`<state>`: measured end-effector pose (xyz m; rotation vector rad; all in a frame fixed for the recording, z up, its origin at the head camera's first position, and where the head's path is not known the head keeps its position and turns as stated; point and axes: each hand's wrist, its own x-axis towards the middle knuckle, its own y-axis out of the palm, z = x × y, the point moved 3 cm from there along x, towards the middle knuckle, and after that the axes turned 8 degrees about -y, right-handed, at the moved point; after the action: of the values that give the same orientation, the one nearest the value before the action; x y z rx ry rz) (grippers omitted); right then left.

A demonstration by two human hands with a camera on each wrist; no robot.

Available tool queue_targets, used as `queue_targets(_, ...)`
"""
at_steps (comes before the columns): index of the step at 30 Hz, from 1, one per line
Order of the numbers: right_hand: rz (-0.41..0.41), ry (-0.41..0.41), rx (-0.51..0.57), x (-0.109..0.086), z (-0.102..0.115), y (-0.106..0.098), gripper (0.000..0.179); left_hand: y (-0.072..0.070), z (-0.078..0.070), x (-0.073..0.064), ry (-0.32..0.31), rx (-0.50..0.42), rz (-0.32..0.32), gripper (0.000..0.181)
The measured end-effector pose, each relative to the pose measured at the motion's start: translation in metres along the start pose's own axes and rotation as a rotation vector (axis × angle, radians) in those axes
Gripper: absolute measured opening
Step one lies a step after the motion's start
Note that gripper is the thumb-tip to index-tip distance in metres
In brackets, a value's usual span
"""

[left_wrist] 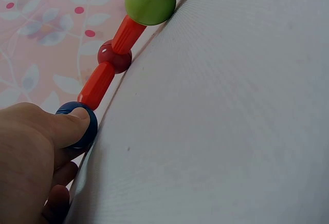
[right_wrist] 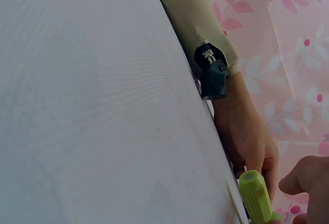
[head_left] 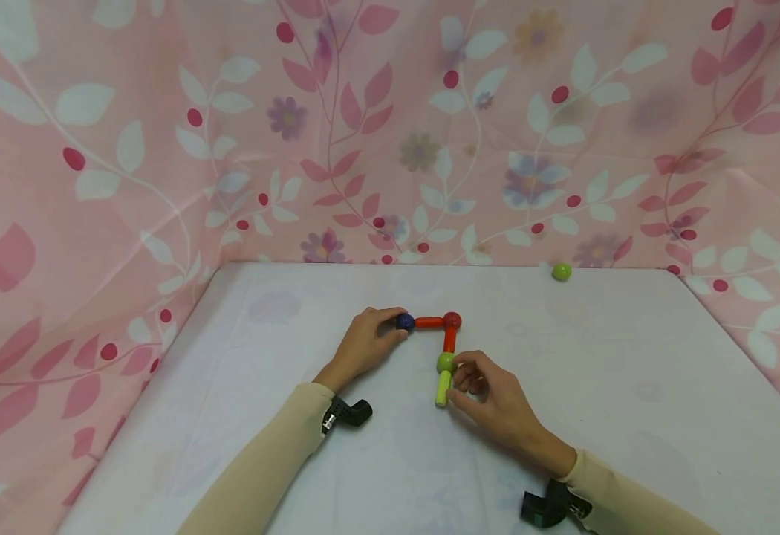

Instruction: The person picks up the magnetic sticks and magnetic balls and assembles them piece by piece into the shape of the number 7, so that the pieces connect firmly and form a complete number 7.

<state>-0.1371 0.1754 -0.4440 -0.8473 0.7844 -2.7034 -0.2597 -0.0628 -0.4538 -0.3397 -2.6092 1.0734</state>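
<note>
On the table lies an L-shaped chain of toy rods and balls. At its left end my left hand [head_left: 366, 345] pinches a dark blue ball [head_left: 405, 322], the thumb pressed on it in the left wrist view. A red rod [head_left: 429, 322] joins it to a red ball [head_left: 453, 320] at the corner. From there a second red rod [head_left: 450, 340] runs toward me to a green ball [head_left: 446, 362], followed by a yellow-green rod [head_left: 443, 388]. My right hand [head_left: 497, 397] has its fingertips right at the green ball, loosely bent; its thumb stands apart from the yellow-green rod [right_wrist: 255, 196] in the right wrist view.
A loose green ball [head_left: 561, 272] sits at the table's far edge, right of the chain. A white cloth covers the table [head_left: 631, 386]. Behind it hangs a pink floral curtain [head_left: 390, 134]. Each wrist carries a small black camera.
</note>
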Motion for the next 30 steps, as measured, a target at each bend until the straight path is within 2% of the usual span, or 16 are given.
queue_targets(8, -0.058, 0.034, 0.037, 0.0001, 0.0022, -0.0030, 0.043, 0.0004, 0.0014, -0.0001, -0.008, -0.001, 0.005, 0.042)
queue_targets(30, -0.056, 0.051, 0.077, -0.0015, 0.0019, -0.0020, 0.035, 0.0002, -0.0006, -0.0016, -0.025, -0.002, -0.001, 0.041)
